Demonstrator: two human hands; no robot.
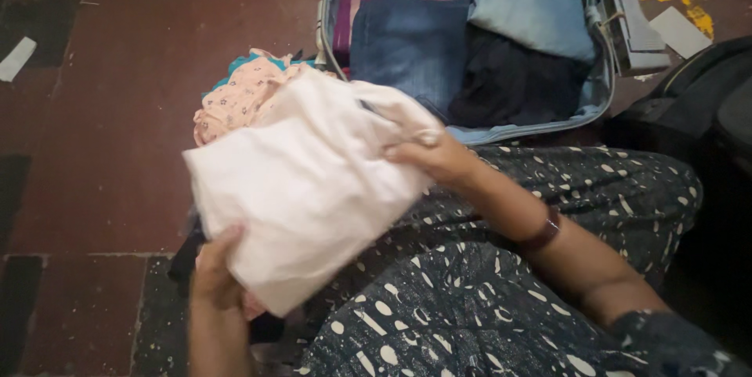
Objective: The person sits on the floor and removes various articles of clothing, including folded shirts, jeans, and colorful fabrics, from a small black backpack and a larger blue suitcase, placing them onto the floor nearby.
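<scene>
Head view: both hands hold a folded white cloth (301, 181) just in front of the open suitcase (599, 87). The left hand (215, 271) curls under the cloth's near corner, thumb on top; the right hand (431, 156) pinches its far edge, nearest the suitcase. Inside the suitcase lie folded jeans (411, 48). A peach garment (243, 95) lies on the floor (117, 110) left of the suitcase.

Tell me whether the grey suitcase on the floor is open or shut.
Open: the grey suitcase lies unzipped on the floor, showing folded blue denim and dark clothes packed inside.
</scene>
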